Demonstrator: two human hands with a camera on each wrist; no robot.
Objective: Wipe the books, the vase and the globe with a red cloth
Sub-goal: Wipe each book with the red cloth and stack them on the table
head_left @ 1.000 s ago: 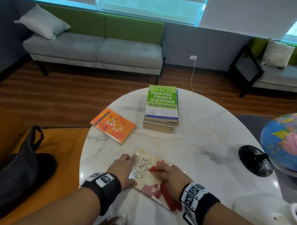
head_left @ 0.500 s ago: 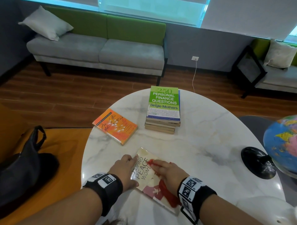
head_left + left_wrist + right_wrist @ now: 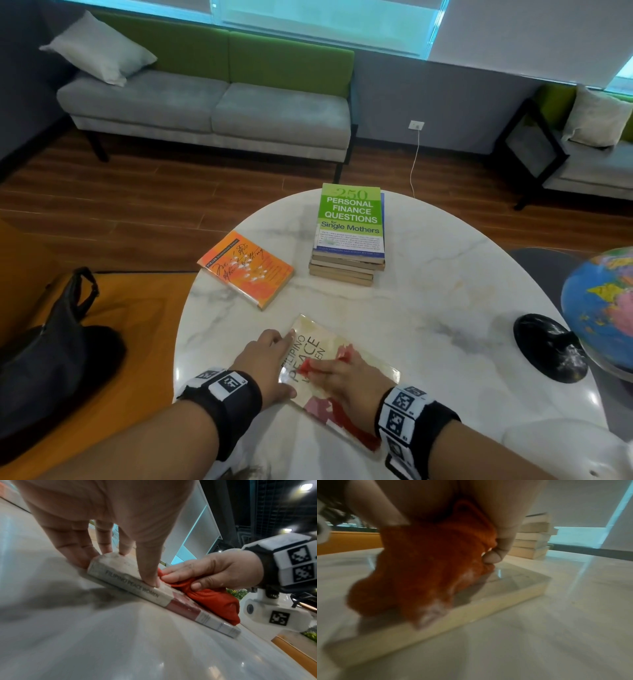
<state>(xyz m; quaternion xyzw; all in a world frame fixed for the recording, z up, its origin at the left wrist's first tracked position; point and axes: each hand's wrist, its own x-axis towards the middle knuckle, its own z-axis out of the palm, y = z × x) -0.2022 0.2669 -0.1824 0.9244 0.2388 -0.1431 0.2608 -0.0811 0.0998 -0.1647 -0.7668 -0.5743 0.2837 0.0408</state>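
Note:
A pale book titled Filipino Peace Women (image 3: 320,346) (image 3: 130,584) (image 3: 513,586) lies flat near the table's front edge. My left hand (image 3: 263,363) (image 3: 106,536) rests on its spine side, thumb and fingertips pressing it down. My right hand (image 3: 342,380) (image 3: 211,570) grips a bunched red cloth (image 3: 342,416) (image 3: 216,600) (image 3: 428,572) and presses it onto the cover. An orange book (image 3: 245,269) lies to the left. A stack of books (image 3: 349,236) (image 3: 532,542) with a green cover on top stands further back. A blue globe (image 3: 603,301) on a black base (image 3: 548,346) is at the right.
The round white marble table (image 3: 428,291) has bare surface between the books and the globe. A white rounded object (image 3: 561,448), partly cut off, sits at the bottom right. A black bag (image 3: 51,346) lies on an orange seat to the left. Grey sofas stand behind.
My right hand with the red cloth has slid a little leftward across the cover, toward my left hand. The left hand stays in place.

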